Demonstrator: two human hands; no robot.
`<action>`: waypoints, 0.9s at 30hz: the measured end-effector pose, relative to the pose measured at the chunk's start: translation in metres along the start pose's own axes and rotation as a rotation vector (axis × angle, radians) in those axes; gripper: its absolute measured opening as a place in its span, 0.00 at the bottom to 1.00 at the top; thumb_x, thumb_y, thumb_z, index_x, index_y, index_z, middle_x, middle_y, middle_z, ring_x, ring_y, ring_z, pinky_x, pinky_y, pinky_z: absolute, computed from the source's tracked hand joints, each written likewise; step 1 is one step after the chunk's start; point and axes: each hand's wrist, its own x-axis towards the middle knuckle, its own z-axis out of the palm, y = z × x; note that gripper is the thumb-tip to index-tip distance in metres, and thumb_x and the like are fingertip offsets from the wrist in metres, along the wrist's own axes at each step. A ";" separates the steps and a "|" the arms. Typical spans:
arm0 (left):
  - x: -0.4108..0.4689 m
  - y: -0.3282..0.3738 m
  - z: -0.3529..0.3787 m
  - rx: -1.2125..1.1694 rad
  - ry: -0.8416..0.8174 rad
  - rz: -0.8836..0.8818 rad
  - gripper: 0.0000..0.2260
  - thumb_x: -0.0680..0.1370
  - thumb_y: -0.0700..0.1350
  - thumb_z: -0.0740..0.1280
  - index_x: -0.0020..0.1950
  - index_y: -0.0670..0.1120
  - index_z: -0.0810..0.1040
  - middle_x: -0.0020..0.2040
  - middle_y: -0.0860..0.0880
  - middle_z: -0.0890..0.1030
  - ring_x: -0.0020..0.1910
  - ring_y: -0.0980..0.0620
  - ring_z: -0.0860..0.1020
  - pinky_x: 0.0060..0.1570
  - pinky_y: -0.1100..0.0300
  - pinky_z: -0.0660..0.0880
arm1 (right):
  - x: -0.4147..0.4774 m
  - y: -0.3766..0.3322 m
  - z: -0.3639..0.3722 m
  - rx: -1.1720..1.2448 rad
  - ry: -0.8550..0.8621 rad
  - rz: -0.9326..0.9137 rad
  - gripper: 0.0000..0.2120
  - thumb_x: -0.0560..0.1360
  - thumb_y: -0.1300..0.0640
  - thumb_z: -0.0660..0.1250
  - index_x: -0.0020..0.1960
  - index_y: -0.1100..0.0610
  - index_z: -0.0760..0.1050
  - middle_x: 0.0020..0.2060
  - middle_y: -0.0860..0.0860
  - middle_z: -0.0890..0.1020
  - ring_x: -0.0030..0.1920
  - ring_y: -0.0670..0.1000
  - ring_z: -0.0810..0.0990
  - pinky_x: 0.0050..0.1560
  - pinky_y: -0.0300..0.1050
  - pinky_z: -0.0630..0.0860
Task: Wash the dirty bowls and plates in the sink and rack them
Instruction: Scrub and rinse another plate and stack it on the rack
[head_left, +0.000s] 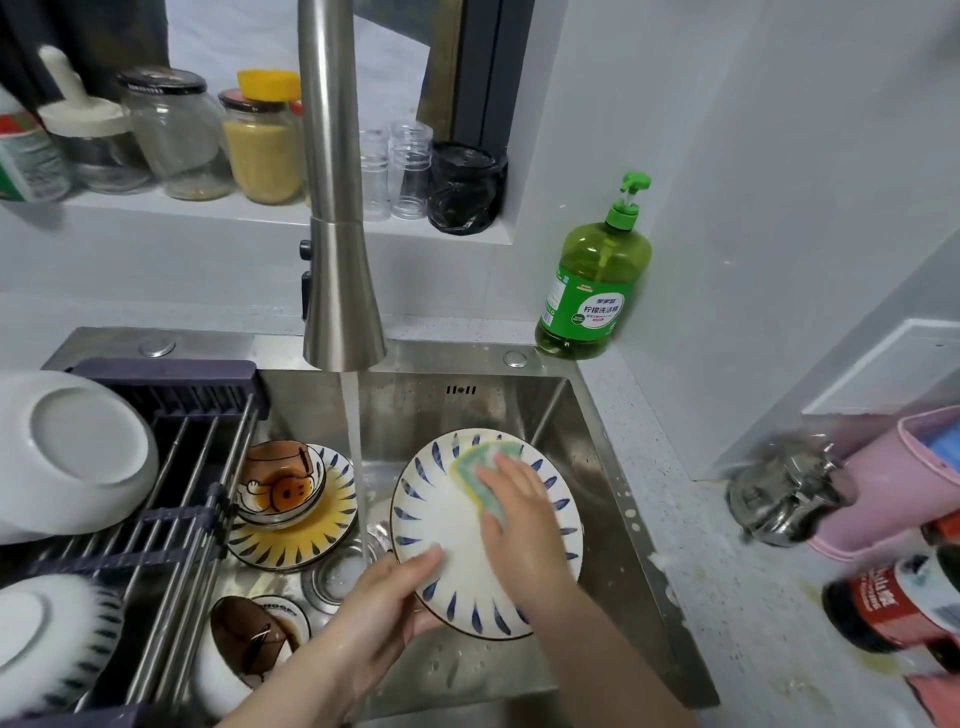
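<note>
Round glossy plate (454, 535), blue dashes ringing the rim — left grip (384, 597) pinches its lower edge. Right grip (519, 525), fingers flat, presses a soft sponge (470, 462) on it.

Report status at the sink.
Left hand grips plate rim. Right hand presses sponge on plate. Tap running; dirty bowls wait in sink.

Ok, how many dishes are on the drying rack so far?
2: a white dish upside down at the far end of the rack, and a blue-striped plate nearer the camera; the left frame edge may hide more.
</note>
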 end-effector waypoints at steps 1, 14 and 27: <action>0.000 0.000 0.001 0.001 -0.013 0.003 0.09 0.75 0.40 0.61 0.51 0.39 0.77 0.44 0.42 0.84 0.39 0.49 0.84 0.35 0.57 0.81 | 0.001 -0.010 0.007 0.034 0.005 -0.038 0.23 0.77 0.64 0.57 0.71 0.52 0.65 0.73 0.47 0.60 0.74 0.46 0.53 0.67 0.30 0.41; -0.002 0.000 0.000 -0.008 -0.011 0.019 0.14 0.78 0.47 0.57 0.54 0.40 0.77 0.47 0.43 0.84 0.43 0.50 0.84 0.36 0.57 0.81 | 0.002 -0.013 0.010 0.071 0.035 -0.027 0.21 0.77 0.60 0.59 0.69 0.52 0.67 0.73 0.47 0.60 0.73 0.45 0.53 0.68 0.30 0.43; -0.001 0.004 -0.001 0.097 -0.035 0.019 0.19 0.70 0.50 0.61 0.53 0.39 0.78 0.49 0.39 0.83 0.44 0.46 0.83 0.35 0.56 0.80 | -0.002 -0.014 0.019 0.026 0.108 -0.089 0.20 0.70 0.62 0.61 0.61 0.50 0.69 0.64 0.52 0.75 0.68 0.50 0.66 0.65 0.46 0.68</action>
